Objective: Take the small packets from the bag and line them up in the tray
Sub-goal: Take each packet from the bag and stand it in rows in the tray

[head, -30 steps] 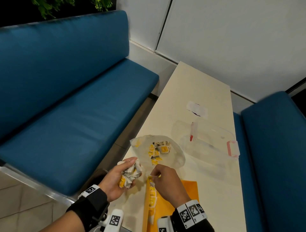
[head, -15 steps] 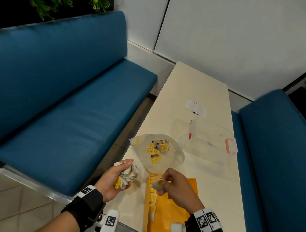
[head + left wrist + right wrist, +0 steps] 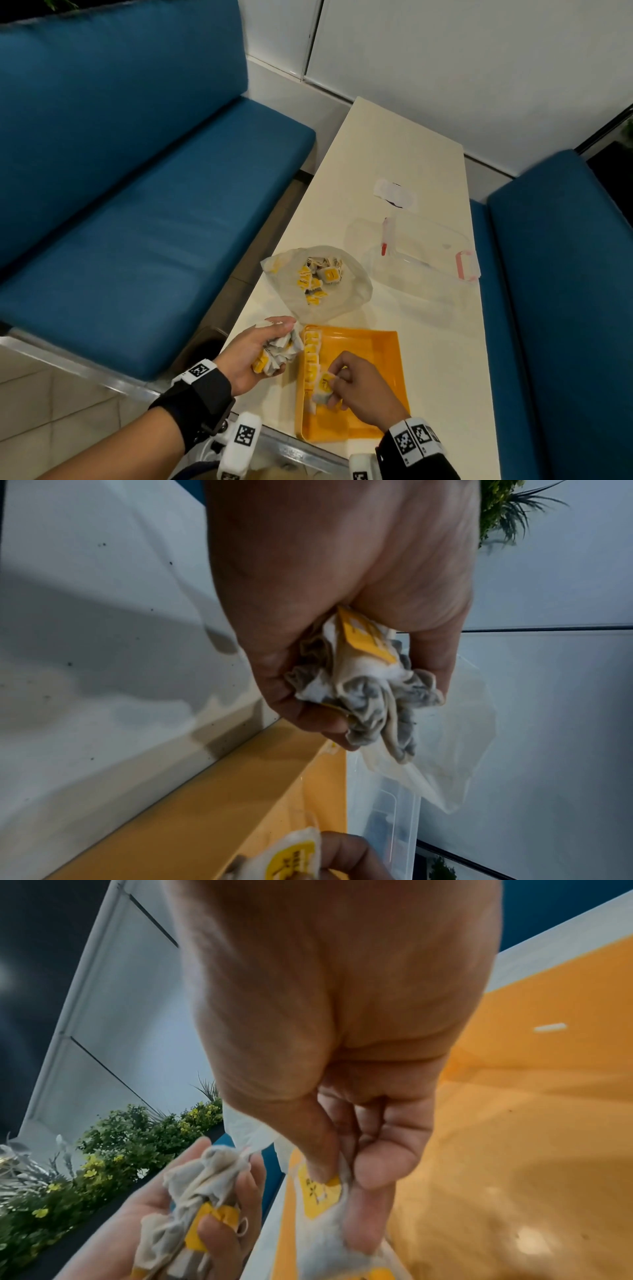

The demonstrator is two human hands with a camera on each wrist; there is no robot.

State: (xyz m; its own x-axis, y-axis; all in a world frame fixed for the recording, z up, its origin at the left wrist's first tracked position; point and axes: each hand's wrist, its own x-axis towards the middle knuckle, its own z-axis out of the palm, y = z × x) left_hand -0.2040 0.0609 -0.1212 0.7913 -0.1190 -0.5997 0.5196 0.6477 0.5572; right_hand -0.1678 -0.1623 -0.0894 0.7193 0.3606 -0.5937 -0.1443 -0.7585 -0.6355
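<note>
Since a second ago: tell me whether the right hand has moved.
Yes. The right hand, pinching one packet, has come back toward the person along the tray, from its far end by the bag.

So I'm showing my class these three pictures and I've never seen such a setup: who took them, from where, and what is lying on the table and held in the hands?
No machine here: a person wears three cameras, one on the head looking down and one on each wrist looking along the fingers. On the table lie an orange tray, an open bag of small packets, and a clear plastic box. The left hand grips a bunch of packets. The right hand pinches a single packet over the tray, where a row of packets lines the left wall.
</note>
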